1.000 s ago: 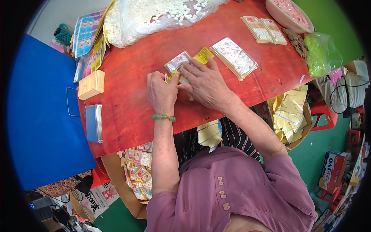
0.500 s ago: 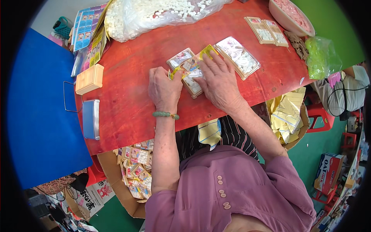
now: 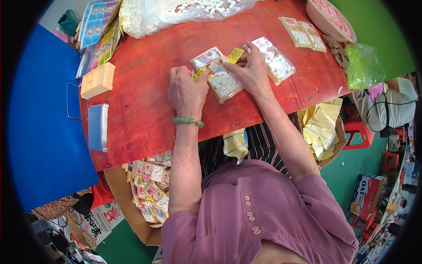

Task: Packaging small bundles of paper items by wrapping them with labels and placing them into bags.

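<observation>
A shallow case with a clear cover (image 3: 226, 86), filled with small white pieces, lies on the red table near its middle. Across it runs a yellow printed sticker strip (image 3: 236, 54). My left hand (image 3: 188, 90), wearing a green bead bracelet, is closed at the case's left side, with thumb and finger pinching the strip's left end. My right hand (image 3: 252, 75) has its thumb on the strip near the case's right edge. Its fingers are held apart from the thumb and reach toward a second clear-covered case (image 3: 282, 66) on the right.
At the back lies a clear bag of white pieces (image 3: 149, 20). Two more cases (image 3: 303, 33) and a bowl of pink pieces (image 3: 332, 20) stand back right. At left are a tan case stack (image 3: 97, 81) and blue cards (image 3: 97, 127). A carton of cases (image 3: 125, 200) sits below.
My right hand has lifted from lying flat over the strip and shifted slightly up, uncovering more of the case. My left hand keeps its pinch. The view has shifted slightly.
</observation>
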{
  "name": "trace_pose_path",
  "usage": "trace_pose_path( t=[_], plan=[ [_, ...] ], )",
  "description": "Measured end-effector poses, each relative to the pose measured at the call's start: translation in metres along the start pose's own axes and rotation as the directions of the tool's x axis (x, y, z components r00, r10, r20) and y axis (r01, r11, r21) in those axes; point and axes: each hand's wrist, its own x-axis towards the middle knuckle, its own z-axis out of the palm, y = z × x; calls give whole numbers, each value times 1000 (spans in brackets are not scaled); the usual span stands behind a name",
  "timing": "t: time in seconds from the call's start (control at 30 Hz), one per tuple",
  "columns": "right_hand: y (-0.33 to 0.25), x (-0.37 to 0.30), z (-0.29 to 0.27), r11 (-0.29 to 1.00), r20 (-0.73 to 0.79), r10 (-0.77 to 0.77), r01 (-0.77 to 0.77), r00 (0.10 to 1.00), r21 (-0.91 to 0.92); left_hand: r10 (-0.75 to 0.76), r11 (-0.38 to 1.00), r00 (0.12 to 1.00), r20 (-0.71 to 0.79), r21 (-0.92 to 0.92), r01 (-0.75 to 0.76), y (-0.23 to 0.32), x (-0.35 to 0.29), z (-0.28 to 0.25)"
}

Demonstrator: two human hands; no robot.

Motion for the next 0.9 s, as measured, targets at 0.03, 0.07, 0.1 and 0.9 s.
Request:
trace_pose_path(
  t=[0.03, 0.07, 0.1, 0.9],
  plan=[
    [0, 2, 2, 998, -8, -12, 11, 1000, -66, 20, 1000, 1000, -14, 7, -20, -1, 0, 0],
    [0, 2, 2, 998, -1, 0, 0, 1000, -56, 41, 999, 999, -28, 15, -40, -3, 0, -1],
    [-1, 2, 2, 998, 3, -1, 1, 1000, -58, 37, 999, 999, -29, 13, -36, -4, -1, -1],
    [-11, -12, 11, 996, -53, -55, 51, 997, -71, 86, 995, 996, -24, -43, -87, -8, -6, 0]
  ],
)
